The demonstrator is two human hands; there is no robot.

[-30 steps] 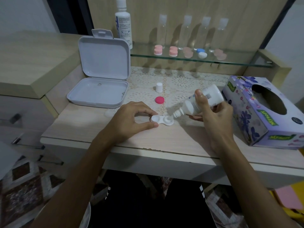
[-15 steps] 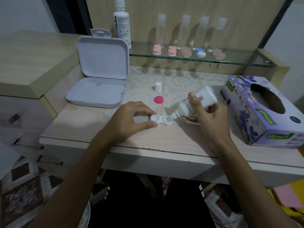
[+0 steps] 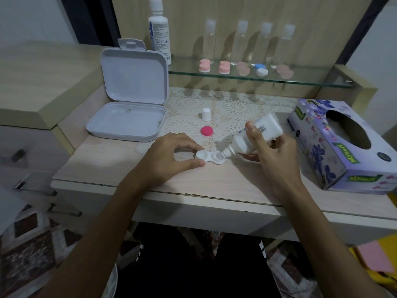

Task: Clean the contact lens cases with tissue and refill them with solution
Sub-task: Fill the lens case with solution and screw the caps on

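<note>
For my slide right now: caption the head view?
Left hand steadies lens case; right hand tips solution bottle into it.

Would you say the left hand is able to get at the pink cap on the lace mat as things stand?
Probably yes, once it lets go: the left hand is pinching the white lens case, but the pink cap lies uncovered just beyond its fingers, with nothing between them.

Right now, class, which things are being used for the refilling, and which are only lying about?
In use:
left hand
lens case
right hand
small bottle

Lying about:
tissue box
white box
pink cap
white cap
tall bottle
</note>
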